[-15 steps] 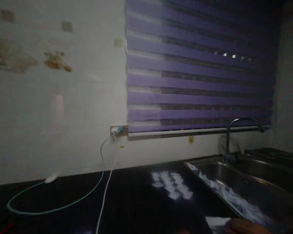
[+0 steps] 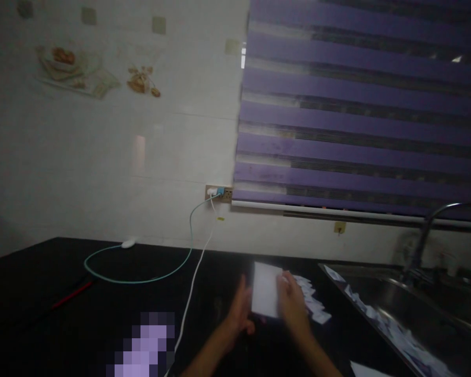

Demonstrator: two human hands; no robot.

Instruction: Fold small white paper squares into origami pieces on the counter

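Note:
In front of me, above the dark countertop, a white rectangular sheet of paper [image 2: 265, 291] stands upright. My right hand [image 2: 292, 299] grips it by the right edge. Just beside its left edge is my left hand [image 2: 238, 310], slightly blurred, with fingers stretched out and apart; whether it touches the paper I cannot tell. Behind my right hand, several small folded white papers [image 2: 318, 308] lie in rows, partly hidden. At the bottom edge of the view, a corner of another white paper [image 2: 366, 370] shows.
More folded papers [image 2: 396, 335] line the near rim of the metal sink [image 2: 424, 309], below a curved faucet [image 2: 419, 235]. A white cable [image 2: 192, 285] and a green cable [image 2: 118, 281] run from the wall outlet [image 2: 219, 193] over the countertop [image 2: 141, 301]. A red strip [image 2: 73, 295] lies left.
My view has turned left and down. Both hands have come into the middle, with a white paper upright in my right hand. Earlier, only part of a hand showed at lower right beside a white paper.

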